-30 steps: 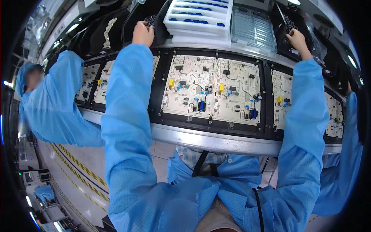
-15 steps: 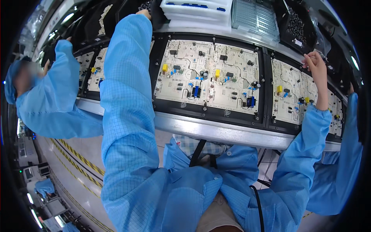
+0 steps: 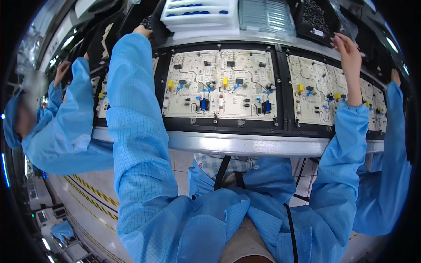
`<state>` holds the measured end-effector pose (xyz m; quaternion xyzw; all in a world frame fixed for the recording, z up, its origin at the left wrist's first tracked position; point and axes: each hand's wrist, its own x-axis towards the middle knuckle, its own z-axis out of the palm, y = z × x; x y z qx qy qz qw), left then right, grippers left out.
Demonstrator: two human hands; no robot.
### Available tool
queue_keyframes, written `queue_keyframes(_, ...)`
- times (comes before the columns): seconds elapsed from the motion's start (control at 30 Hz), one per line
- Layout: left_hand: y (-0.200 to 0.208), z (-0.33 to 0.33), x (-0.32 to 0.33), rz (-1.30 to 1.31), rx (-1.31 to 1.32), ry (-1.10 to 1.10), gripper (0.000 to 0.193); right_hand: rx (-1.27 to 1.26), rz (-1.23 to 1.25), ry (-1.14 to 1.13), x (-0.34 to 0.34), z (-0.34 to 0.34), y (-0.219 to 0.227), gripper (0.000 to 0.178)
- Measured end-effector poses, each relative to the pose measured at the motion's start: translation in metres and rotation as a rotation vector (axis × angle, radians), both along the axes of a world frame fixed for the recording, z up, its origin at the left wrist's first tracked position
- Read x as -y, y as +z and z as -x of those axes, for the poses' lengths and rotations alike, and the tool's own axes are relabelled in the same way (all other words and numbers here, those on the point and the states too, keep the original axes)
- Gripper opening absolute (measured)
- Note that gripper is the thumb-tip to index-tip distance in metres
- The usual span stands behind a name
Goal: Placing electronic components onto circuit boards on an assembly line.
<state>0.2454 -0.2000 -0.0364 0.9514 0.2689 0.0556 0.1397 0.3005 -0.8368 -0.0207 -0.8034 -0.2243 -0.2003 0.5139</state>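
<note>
Small dark components (image 3: 314, 15) lie in black bins (image 3: 304, 30), upper left and upper right; likely light, stiff, best pinched by their bodies. The left hand (image 3: 142, 30) meets one bin, grip hidden; the right hand (image 3: 349, 49), loosely curled, nears the other, holding what I cannot tell.

The bench (image 3: 245, 144) has a silver front edge. Black frames (image 3: 258, 126) lie in a row along it. The centre frame holds two pale circuit boards (image 3: 241, 98), side by side. A grey ledge (image 3: 254, 40) runs behind the frames. It supports white foam trays (image 3: 199, 22) and, to their right, clear trays (image 3: 266, 17). Black bins (image 3: 309, 32) flank both stacks.
</note>
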Motion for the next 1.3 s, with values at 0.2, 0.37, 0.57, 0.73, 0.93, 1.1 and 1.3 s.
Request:
queue_keyframes(0.2, -0.01, 0.022, -0.096, 0.232, 0.379, -0.071, 0.032, -0.015, 0.228, 0.088, -0.029, 0.009, -0.007, 0.024)
queue_keyframes(0.37, -0.013, 0.022, -0.074, 0.582, 0.56, -0.046, 0.037, 0.06, 0.465, 0.172, -0.012, 0.01, -0.007, 0.015)
queue_keyframes(0.57, -0.014, 0.02, -0.063, 0.348, 0.505, -0.087, 0.027, -0.069, 0.705, 0.313, -0.026, 0.027, -0.017, 0.01)
queue_keyframes(0.73, -0.004, 0.026, -0.037, 0.451, 0.572, 0.013, 0.027, -0.125, 0.637, 0.349, -0.023, 0.029, -0.017, 0.011)
queue_keyframes(0.93, 0.032, 0.064, 0.028, 1.362, 0.954, -0.25, 0.022, -0.105, 0.8, 0.269, -0.01, 0.026, -0.007, 0.01)
queue_keyframes(1.1, 0.062, 0.092, 0.132, 1.714, 0.921, -0.635, 0.023, -0.089, 0.804, 0.279, -0.008, 0.03, -0.003, 0.011)
queue_keyframes(1.3, 0.03, 0.09, 0.188, 1.817, 0.784, -0.718, 0.018, -0.114, 0.852, 0.266, -0.008, 0.028, -0.008, 0.01)
